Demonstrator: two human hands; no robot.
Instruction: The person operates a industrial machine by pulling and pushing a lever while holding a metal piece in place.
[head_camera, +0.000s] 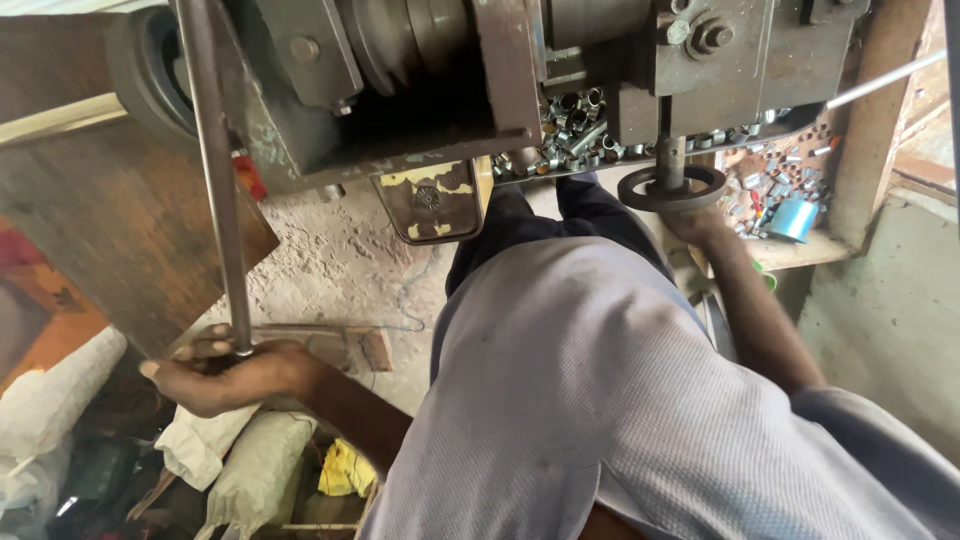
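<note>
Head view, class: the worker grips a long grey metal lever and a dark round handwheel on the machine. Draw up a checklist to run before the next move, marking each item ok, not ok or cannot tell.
1. Left hand closed round the long grey metal lever: ok.
2. Right hand on the dark round handwheel: ok.
3. Fingers away from moving parts: cannot tell.
4. Tray of small metal sleeves tidy: not ok, heaped loosely.
5. Blue tape roll secure on wooden shelf: cannot tell.
</note>
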